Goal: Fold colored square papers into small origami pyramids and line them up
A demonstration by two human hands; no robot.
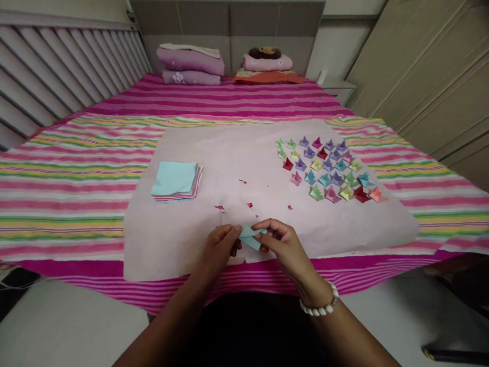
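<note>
Pinching a folded light blue paper [250, 239] between them, the two hands meet at the near edge of a large pale sheet [217, 153] laid over a striped bedspread [69, 191]. The left hand [222, 243] has thumb and fingers clamped on the paper's left corner, while the right hand [280, 242] grips its right side, with the index finger along the far edge and the thumb pressed on the near face; the remaining right fingers curl behind, partly hidden. A white beaded bracelet [319, 310] circles the right wrist. Just beyond the hands lie a few small red scraps [250, 205], scattered and well apart, too small to make out closely. To the left on the sheet sits a stack of square origami paper [175, 178], light blue on top, with pink, white and other edges showing beneath. To the right, pointed origami pieces [327, 164] stand in loose rows, in green, purple, red, yellow, blue and pink. At the far end, a folded lilac bedding pile [191, 63] is on the left and a pink-and-orange pile [268, 63] on the right, before a grey headboard [229, 20].
</note>
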